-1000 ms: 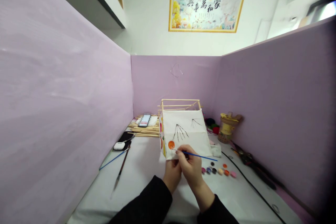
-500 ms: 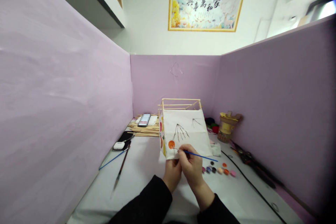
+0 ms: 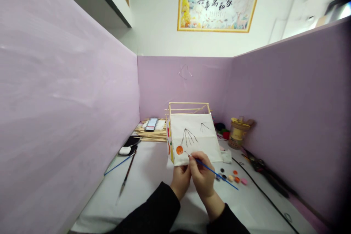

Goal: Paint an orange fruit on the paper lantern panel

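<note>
Two hands at a paper lantern (image 3: 195, 139) on the white table (image 3: 153, 175): right hand (image 3: 202, 176) pinches a blue paintbrush (image 3: 216, 173), tip beside an orange dot (image 3: 179, 150); left hand (image 3: 180, 180) grips the lantern's lower edge.

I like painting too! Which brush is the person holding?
The thin blue-handled brush in the right hand. The other two brushes lie untouched on the table's left.

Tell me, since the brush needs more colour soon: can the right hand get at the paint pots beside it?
Probably yes: the paint pots lie on the table just beside the right hand, with nothing between.
</note>
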Motion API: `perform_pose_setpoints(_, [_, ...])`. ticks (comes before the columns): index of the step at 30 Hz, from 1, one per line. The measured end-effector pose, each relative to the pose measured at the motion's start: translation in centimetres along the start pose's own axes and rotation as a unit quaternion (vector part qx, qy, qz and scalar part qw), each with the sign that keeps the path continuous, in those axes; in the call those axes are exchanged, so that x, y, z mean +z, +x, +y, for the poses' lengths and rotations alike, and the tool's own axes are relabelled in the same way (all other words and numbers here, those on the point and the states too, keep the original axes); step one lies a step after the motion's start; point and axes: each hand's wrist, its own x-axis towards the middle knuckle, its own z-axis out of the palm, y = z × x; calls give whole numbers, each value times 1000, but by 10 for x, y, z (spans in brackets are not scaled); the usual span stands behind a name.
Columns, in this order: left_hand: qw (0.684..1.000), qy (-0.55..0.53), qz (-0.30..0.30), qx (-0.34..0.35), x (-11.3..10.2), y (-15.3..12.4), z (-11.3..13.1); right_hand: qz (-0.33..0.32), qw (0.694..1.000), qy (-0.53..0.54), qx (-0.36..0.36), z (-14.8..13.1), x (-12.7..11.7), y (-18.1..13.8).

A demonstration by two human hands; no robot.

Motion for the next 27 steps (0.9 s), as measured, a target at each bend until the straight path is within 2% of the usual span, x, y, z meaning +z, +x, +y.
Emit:
perform_pose_setpoints(8, [1000, -9, 16, -6, 2, 0, 2, -43, 998, -28, -46, 2, 0, 0])
perform_pose_setpoints(20, [999, -30, 34, -22, 4, 0, 7, -40, 994, -54, -89, 2, 3, 2])
perform_pose_setpoints(27, [1000, -19, 20, -10, 4, 0, 7, -44, 993, -61, -93, 1, 4, 2])
